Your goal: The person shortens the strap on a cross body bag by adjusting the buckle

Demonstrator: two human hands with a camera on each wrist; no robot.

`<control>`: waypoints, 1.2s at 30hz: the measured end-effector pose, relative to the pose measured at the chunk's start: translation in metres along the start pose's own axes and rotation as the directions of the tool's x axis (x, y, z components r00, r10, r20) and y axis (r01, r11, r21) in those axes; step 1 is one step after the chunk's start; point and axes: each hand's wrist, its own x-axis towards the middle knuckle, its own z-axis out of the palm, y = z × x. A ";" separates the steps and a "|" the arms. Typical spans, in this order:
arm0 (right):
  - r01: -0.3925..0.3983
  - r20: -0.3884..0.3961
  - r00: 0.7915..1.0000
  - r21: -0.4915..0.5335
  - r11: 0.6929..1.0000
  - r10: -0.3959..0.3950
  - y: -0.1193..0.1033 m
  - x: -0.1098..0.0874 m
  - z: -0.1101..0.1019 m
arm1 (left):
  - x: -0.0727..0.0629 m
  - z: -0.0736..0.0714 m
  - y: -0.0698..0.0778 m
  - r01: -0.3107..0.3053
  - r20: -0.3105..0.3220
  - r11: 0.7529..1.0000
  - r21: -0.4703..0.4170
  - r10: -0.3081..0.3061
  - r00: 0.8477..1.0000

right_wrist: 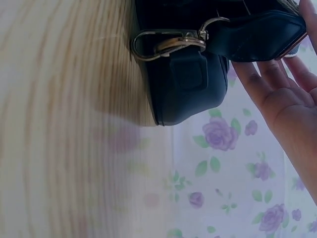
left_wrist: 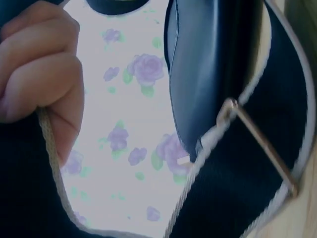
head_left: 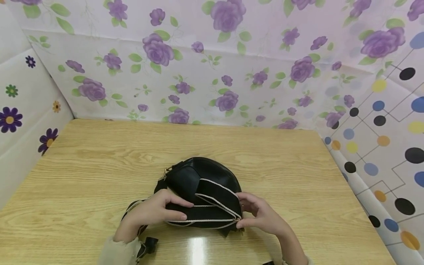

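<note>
A black leather shoulder bag (head_left: 185, 180) lies on the table, its wide black strap (head_left: 218, 191) with cream edging folded across the front. My left hand (head_left: 159, 208) pinches the strap over the bag's lower left side. In the left wrist view its curled fingers (left_wrist: 49, 64) sit at the strap's edge, and a gold slider (left_wrist: 262, 144) crosses another stretch of strap. At the bag's right end, my right hand (head_left: 261, 213) holds the folded strap between thumb and fingers. The right wrist view shows a gold clasp (right_wrist: 181, 44) joined to the strap's leather tab (right_wrist: 257, 37).
Beneath the bag is a wood-grain table (head_left: 99, 165). More strap loops off to the left, with a black end piece (head_left: 150, 244) near my left sleeve. A flowered covering (head_left: 198, 73) rises behind the table, and a dotted covering (head_left: 381, 165) stands along the right.
</note>
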 end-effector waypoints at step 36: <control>-0.029 -0.014 0.999 -0.010 1.000 0.029 0.001 -0.002 -0.001 | -0.023 -0.016 -0.004 -0.004 -0.002 0.999 -0.048 0.004 1.000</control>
